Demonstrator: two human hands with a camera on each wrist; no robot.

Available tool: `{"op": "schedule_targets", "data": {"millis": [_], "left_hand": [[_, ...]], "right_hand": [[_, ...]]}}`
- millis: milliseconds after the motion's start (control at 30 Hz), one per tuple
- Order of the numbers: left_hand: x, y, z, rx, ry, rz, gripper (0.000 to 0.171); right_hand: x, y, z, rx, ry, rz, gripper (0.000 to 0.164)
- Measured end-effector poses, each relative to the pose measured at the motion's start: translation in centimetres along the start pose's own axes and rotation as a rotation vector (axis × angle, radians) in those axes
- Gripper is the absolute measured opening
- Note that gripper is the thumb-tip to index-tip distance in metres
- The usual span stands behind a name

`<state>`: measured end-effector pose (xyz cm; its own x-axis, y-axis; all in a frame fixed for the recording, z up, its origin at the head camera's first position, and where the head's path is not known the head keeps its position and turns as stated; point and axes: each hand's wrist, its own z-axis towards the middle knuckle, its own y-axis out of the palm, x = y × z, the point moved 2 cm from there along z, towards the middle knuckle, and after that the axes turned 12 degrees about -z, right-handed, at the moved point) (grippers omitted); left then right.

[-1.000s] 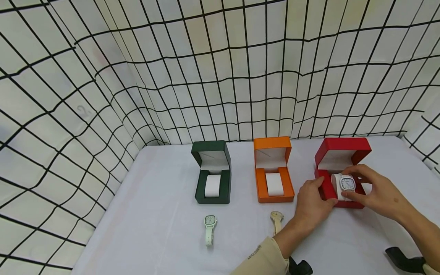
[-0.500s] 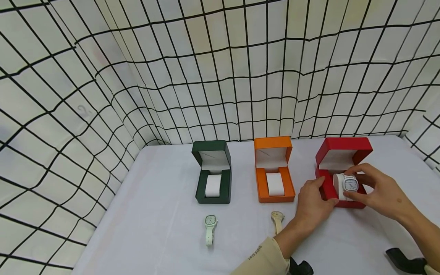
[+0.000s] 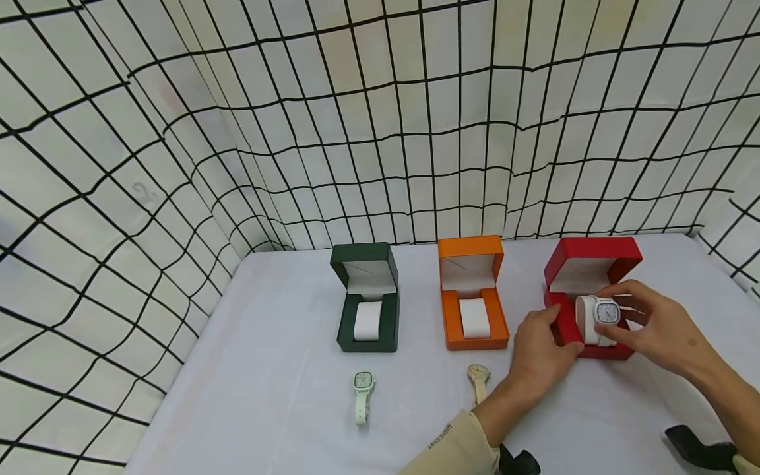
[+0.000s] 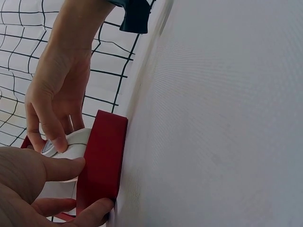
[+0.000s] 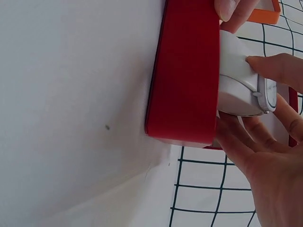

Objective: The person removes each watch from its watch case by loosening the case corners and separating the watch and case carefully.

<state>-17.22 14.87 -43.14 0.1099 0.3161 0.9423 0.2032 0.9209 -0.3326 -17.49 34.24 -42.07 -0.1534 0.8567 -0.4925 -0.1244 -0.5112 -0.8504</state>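
A white wristwatch (image 3: 607,313) with a square face sits around the white cushion (image 3: 585,319) in the opened red watch box (image 3: 594,249). My right hand (image 3: 660,330) pinches the watch between thumb and fingers; the right wrist view shows the thumb at the case (image 5: 270,94) and other fingers inside the box's side. With my left hand (image 3: 543,349) I grip the box's front left corner. In the left wrist view its thumb lies over the red front wall (image 4: 104,161), close to the strap.
Left of the red box stand an orange watch box (image 3: 472,247) and a green watch box (image 3: 363,254), both opened, with white cushions. On the white cloth lie a pale green watch (image 3: 362,396) and a beige watch (image 3: 477,381), partly behind my left arm. Black netting (image 3: 415,132) rises behind.
The white watch and its cushion have shifted slightly to the right, with my right fingers following. My left hand keeps its hold on the box.
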Motion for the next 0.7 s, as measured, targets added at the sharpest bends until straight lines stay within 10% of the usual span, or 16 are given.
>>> {"op": "schedule_targets", "data": {"millis": [700], "left_hand": [[0.15, 0.06, 0.04, 0.009, -0.003, 0.027, 0.061]], "right_hand": [[-0.25, 0.17, -0.33, 0.108, -0.042, 0.050, 0.065]]}}
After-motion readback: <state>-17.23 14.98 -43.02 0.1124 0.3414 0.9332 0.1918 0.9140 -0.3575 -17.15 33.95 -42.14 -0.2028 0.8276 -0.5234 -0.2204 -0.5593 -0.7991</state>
